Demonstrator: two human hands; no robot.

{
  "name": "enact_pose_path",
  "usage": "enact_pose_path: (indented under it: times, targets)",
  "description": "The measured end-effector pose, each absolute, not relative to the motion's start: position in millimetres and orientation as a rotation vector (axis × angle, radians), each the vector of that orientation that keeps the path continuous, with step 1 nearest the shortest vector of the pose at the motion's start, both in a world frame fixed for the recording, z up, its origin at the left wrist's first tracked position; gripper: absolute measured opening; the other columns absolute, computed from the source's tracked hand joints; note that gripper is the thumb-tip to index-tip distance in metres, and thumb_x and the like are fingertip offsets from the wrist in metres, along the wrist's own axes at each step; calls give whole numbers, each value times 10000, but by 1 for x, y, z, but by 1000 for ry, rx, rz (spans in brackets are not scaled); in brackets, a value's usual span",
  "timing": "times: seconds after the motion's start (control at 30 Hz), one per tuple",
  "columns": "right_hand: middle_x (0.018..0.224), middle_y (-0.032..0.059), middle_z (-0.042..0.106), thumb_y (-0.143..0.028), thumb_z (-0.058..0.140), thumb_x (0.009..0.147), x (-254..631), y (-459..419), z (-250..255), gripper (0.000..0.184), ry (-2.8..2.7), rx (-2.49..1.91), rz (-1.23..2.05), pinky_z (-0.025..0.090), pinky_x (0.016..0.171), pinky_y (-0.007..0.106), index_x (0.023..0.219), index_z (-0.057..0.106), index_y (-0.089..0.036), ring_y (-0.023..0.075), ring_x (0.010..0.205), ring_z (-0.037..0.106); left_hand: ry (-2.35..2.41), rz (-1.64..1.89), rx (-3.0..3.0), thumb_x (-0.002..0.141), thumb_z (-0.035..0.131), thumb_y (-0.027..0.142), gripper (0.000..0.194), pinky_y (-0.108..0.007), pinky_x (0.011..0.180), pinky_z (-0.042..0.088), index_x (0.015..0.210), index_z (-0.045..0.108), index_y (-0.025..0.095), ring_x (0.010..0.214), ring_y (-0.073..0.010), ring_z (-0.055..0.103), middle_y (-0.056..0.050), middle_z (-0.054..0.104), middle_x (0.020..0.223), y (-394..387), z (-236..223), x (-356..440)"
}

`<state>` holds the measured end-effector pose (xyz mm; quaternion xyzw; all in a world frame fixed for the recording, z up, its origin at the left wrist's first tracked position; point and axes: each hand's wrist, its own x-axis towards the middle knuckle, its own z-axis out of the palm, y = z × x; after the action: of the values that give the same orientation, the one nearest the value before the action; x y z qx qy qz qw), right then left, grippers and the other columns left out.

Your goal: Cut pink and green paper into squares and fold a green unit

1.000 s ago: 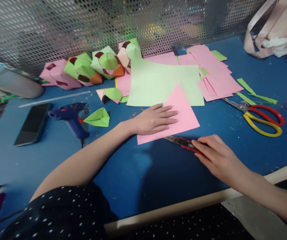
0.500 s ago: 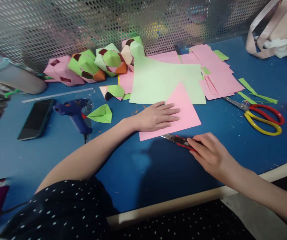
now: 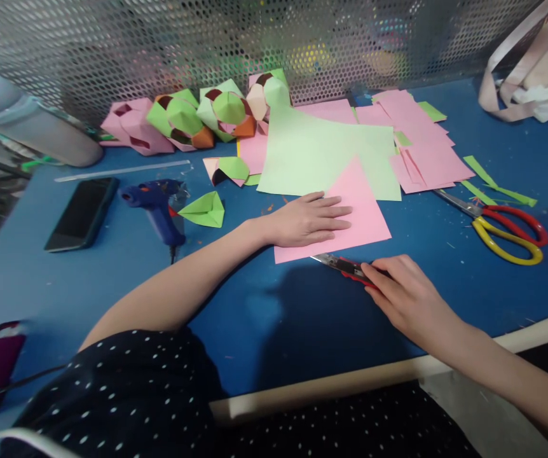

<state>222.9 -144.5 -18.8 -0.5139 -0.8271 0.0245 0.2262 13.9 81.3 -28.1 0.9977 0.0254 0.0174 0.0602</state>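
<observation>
Fingers spread, my left hand [image 3: 308,221] lies flat on a pink paper triangle [image 3: 367,213] and presses it to the blue table. The paper's tip overlaps a pale green sheet [image 3: 331,152] behind it. My right hand [image 3: 405,289] is wrapped round the handle of a red and black utility knife [image 3: 350,268]. Its blade points left and touches, or lies just under, the near edge of the triangle. I cannot tell which.
Scissors [image 3: 505,229] with red and yellow handles lie right, beside pink sheets [image 3: 426,146]. Left are a blue glue gun [image 3: 156,213], a phone [image 3: 82,215] and a folded green piece [image 3: 207,210]. Folded paper shapes [image 3: 183,117] line the metal mesh; a bottle [image 3: 40,121] stands far left.
The whole view has shifted slightly, so things appear a little further right. Both hands, the triangle and the knife keep nearly the same places relative to each other.
</observation>
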Motion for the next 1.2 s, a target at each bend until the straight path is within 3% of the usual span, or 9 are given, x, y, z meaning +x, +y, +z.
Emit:
enact_pose_path:
  times: [0.9, 1.2]
  targets:
    - [1041, 173, 643, -112, 537, 953, 206, -140, -15, 308, -2328, -1389, 97, 482, 738, 415, 1249, 599, -50, 257, 911, 558, 106, 38, 2991, 1055, 349, 440, 475, -416, 1256, 105, 1500, 443, 304, 1533, -212, 222, 4, 321, 1623, 79, -24, 15]
    - [1025, 183, 643, -98, 557, 940, 199, -140, -17, 309, -2354, -1361, 34, 481, 733, 410, 1230, 602, -3, 255, 899, 536, 116, -7, 3026, 1062, 315, 443, 479, -398, 1256, 98, 1513, 415, 315, 1542, -188, 187, 26, 283, 1639, 78, -22, 16]
